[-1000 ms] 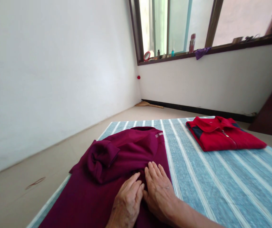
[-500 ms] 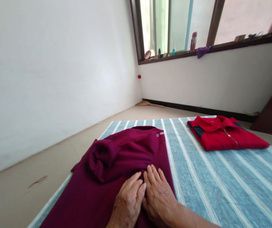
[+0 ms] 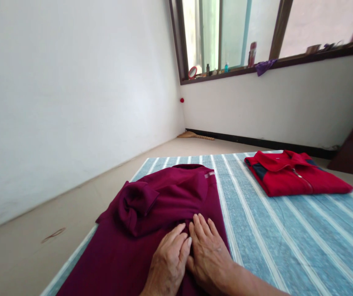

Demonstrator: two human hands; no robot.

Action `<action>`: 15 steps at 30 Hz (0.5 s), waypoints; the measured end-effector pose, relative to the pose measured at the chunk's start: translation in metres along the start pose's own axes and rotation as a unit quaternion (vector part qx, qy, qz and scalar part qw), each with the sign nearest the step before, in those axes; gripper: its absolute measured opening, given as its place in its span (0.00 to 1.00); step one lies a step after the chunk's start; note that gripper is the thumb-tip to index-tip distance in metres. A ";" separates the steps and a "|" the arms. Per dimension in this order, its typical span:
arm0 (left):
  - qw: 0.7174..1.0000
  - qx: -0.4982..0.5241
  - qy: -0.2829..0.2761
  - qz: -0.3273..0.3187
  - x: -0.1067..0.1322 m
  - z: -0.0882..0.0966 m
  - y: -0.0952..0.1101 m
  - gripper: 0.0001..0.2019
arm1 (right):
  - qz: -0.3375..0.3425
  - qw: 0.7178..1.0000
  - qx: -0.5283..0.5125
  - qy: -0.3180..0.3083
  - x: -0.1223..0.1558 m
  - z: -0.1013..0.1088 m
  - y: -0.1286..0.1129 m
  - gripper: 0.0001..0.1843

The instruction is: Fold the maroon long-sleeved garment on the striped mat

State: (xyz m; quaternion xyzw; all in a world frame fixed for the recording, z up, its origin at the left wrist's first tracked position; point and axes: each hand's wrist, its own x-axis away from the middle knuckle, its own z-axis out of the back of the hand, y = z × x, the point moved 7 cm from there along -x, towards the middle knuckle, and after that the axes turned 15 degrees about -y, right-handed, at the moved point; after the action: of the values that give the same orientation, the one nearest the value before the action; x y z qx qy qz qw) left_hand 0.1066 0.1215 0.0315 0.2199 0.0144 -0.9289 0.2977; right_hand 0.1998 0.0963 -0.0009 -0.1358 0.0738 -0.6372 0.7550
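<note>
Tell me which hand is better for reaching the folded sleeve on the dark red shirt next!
Probably the left hand. It lies flat on the maroon shirt, closer to the folded sleeve. The right hand rests farther away, by the shirt's other edge.

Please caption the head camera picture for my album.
Left hand and right hand press a maroon shirt on a striped blue mat.

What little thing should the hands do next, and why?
I'd guess the left hand and right hand should slide apart, because the maroon shirt looks bunched between them and its folded sleeve is lumpy, unlike the flat red zip jacket.
</note>
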 end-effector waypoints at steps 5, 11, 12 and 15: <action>1.000 -0.011 0.005 0.000 0.001 0.001 0.001 0.13 | -0.002 1.000 -0.013 -0.005 0.000 -0.002 0.001 0.36; 1.000 -0.015 0.013 -0.007 0.001 0.003 0.001 0.14 | 0.008 1.000 -0.016 -0.011 0.001 0.002 0.000 0.36; 1.000 -0.018 0.013 -0.008 0.001 0.003 0.001 0.14 | 0.010 1.000 -0.017 -0.014 0.001 0.003 -0.001 0.36; 0.999 -0.030 0.013 -0.012 0.000 0.003 0.002 0.15 | 0.009 1.000 -0.020 -0.021 0.001 0.004 -0.001 0.36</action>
State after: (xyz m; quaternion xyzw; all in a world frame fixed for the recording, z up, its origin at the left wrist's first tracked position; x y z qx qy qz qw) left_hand 0.1066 0.1193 0.0343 0.2226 0.0484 -0.9288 0.2924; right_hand 0.2002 0.0958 0.0032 -0.1631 0.0719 -0.6259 0.7592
